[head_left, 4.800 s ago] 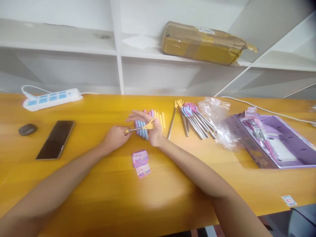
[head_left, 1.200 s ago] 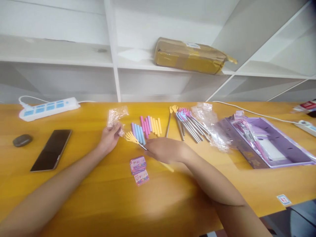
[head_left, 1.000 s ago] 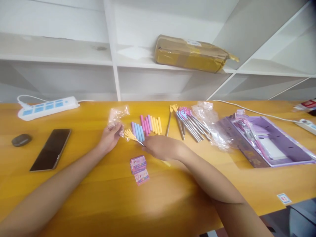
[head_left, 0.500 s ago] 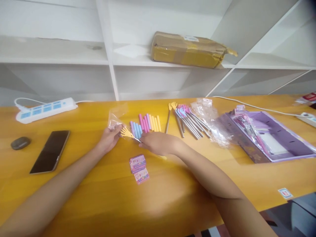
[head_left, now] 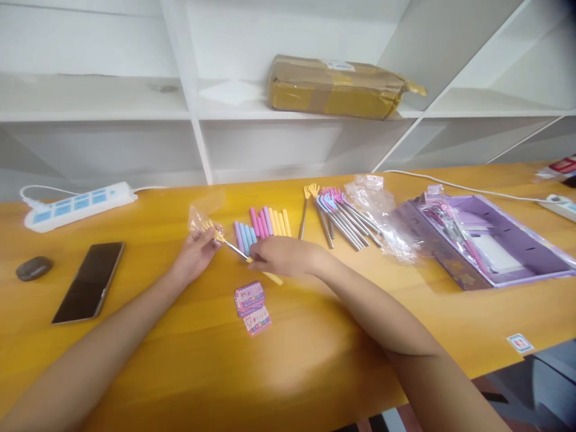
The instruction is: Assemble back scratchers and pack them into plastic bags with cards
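My left hand (head_left: 198, 252) is closed around the yellow hand-shaped head of a stick (head_left: 234, 248), with clear plastic film (head_left: 204, 210) beside it. The fingers of my right hand (head_left: 279, 257) are closed at the lower end of this metal stick, where a bit of yellow shows. A yellow tube (head_left: 272, 278) lies under that hand. Just behind are blue tubes (head_left: 247, 233), pink tubes (head_left: 258, 223) and yellow tubes (head_left: 279, 222). Several metal sticks (head_left: 348, 225) with hand-shaped heads lie further right. Small printed cards (head_left: 250, 298) are stacked in front of my hands.
Crumpled clear plastic (head_left: 389, 222) lies beside a purple open box (head_left: 535, 240) on the right. At left are a phone (head_left: 89, 282), a dark oval object (head_left: 34, 268) and a power strip (head_left: 81, 207). A taped carton (head_left: 337, 87) rests on the shelf.
The yellow head of the stick has moved left into my left hand's fingers, and more of its metal shaft shows. Yellow is now visible at its lower end by my right hand.
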Demonstrator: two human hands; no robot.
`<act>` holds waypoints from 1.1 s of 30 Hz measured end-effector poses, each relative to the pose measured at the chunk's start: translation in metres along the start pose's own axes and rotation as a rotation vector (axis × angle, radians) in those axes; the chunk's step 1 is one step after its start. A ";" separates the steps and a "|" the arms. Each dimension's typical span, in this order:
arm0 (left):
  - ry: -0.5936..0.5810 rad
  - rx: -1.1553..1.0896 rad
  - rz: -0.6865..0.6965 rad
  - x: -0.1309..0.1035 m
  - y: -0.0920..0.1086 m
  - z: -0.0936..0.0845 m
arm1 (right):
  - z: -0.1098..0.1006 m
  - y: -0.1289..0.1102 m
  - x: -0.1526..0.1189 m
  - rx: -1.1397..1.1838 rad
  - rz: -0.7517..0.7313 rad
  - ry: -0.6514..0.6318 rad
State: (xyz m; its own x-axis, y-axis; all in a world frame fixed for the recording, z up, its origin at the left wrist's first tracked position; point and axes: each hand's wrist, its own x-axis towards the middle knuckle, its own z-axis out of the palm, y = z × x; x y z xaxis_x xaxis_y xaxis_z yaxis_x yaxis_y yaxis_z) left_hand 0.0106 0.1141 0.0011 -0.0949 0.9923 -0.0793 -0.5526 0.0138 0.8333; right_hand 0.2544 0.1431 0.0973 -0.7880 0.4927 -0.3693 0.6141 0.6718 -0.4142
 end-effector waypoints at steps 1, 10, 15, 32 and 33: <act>0.009 -0.043 0.002 0.001 0.001 -0.001 | -0.001 0.001 -0.001 -0.003 0.018 -0.046; 0.013 -0.132 -0.021 0.004 0.003 -0.006 | 0.004 0.003 0.003 -0.082 0.019 -0.211; -0.023 -0.044 -0.016 0.004 0.002 -0.005 | -0.002 -0.001 -0.002 -0.064 0.061 -0.173; -0.008 -0.017 -0.011 0.002 0.000 -0.001 | -0.003 -0.002 -0.003 -0.012 -0.015 0.001; -0.003 -0.032 -0.012 0.003 0.000 -0.002 | -0.005 -0.001 -0.006 -0.026 0.001 -0.028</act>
State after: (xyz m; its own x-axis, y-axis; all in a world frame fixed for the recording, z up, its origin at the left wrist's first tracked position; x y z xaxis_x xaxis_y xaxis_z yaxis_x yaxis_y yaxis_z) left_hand 0.0088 0.1169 0.0002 -0.0855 0.9925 -0.0872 -0.5801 0.0216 0.8143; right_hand 0.2579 0.1424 0.1039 -0.7856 0.4776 -0.3932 0.6132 0.6856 -0.3924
